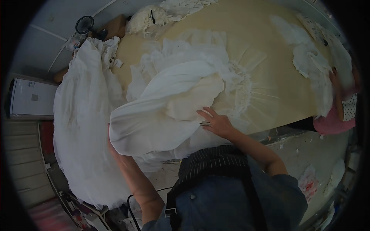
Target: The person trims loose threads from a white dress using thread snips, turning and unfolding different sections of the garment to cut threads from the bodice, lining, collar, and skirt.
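Observation:
White layered dress fabric (169, 88) lies bunched on the table in front of me, with a smooth lining over gathered tulle (241, 82). At the near left edge of the lining is my left hand (113, 148); its fingers are hidden behind the cloth. My right hand (218, 124) rests at the lining's right side with its upper fingers stretched over the cloth. A small pointed metal tool, apparently thread snips (204, 124), sticks out from between the fingers of that hand.
A large white tulle gown (83, 115) hangs over the table's left end. More white fabric (154, 19) is piled at the back, near a small black fan (84, 25). On the right, a co-worker's arm (338, 92) reaches to other white cloth (312, 65) on the tan table (285, 104).

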`<state>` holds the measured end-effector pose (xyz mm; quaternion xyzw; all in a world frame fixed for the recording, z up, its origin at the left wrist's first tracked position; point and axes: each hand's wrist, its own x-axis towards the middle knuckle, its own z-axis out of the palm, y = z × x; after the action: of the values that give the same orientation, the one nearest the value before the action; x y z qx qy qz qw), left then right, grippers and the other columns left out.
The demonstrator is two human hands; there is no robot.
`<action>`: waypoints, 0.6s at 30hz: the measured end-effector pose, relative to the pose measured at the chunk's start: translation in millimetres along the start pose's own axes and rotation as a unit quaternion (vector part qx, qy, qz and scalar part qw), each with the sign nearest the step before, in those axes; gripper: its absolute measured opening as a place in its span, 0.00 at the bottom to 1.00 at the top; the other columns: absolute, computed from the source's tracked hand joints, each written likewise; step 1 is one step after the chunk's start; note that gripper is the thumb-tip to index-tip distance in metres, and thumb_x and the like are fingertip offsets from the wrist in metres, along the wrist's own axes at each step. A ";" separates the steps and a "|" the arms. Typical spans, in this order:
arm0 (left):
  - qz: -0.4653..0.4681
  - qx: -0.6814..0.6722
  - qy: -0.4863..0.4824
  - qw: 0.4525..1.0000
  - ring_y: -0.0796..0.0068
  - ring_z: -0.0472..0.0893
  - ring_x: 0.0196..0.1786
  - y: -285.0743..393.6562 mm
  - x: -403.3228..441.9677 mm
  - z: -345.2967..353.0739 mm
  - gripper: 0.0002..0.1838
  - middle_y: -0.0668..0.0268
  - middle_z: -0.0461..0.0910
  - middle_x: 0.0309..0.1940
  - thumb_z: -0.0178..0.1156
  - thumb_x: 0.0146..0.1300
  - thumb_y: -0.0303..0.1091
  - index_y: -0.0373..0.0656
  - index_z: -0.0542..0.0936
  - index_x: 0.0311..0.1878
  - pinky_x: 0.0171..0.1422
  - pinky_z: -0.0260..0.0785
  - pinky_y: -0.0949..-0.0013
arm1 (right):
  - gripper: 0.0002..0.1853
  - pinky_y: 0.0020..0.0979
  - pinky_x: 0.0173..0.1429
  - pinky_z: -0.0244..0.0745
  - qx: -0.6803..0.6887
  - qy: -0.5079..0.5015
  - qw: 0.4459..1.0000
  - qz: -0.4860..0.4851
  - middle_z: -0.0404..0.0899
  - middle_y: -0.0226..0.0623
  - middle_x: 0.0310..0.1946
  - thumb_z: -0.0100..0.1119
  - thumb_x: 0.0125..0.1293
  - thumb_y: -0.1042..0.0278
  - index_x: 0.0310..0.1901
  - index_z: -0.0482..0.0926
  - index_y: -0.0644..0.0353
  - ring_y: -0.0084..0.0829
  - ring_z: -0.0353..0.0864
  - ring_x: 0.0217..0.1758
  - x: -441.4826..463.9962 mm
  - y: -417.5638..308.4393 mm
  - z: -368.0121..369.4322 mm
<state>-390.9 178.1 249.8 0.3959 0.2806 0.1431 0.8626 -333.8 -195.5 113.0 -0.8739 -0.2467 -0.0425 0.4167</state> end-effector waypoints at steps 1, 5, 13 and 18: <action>-0.003 -0.024 -0.015 1.000 0.59 0.79 0.57 -0.2 -2.3 -6.5 0.23 0.56 0.79 0.57 0.46 0.78 0.45 0.37 0.75 0.62 0.61 0.74 0.57 | 0.09 0.25 0.36 0.73 0.007 0.012 1.000 0.026 0.82 0.33 0.32 0.64 0.67 0.67 0.46 0.82 0.61 0.22 0.80 0.32 -6.8 11.5 15.0; 0.005 -0.024 0.040 0.999 0.60 0.79 0.56 19.2 13.5 -38.3 0.21 0.56 0.79 0.56 0.47 0.77 0.43 0.37 0.75 0.62 0.61 0.73 0.57 | 0.07 0.23 0.33 0.70 0.229 0.097 0.955 0.163 0.81 0.32 0.31 0.61 0.69 0.69 0.45 0.81 0.61 0.19 0.77 0.30 28.2 45.0 19.6; 0.028 0.002 0.103 0.994 0.62 0.80 0.54 39.1 68.6 -82.2 0.19 0.57 0.80 0.54 0.49 0.75 0.38 0.38 0.75 0.62 0.58 0.74 0.59 | 0.11 0.23 0.23 0.65 0.172 0.046 0.941 0.289 0.79 0.27 0.22 0.62 0.68 0.63 0.38 0.82 0.64 0.15 0.71 0.19 97.9 27.4 -59.1; 0.184 0.408 0.241 0.861 0.63 0.80 0.52 17.1 73.2 -69.7 0.18 0.57 0.80 0.52 0.51 0.74 0.36 0.38 0.75 0.62 0.56 0.74 0.60 | 0.14 0.30 0.27 0.71 0.280 0.038 0.866 0.412 0.75 0.33 0.19 0.63 0.66 0.63 0.37 0.78 0.69 0.23 0.75 0.19 71.5 56.9 22.3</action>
<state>-374.3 265.5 198.8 0.7096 0.4354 0.2630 0.4875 -247.6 -180.7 78.2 -0.7404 0.1502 0.1708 0.6325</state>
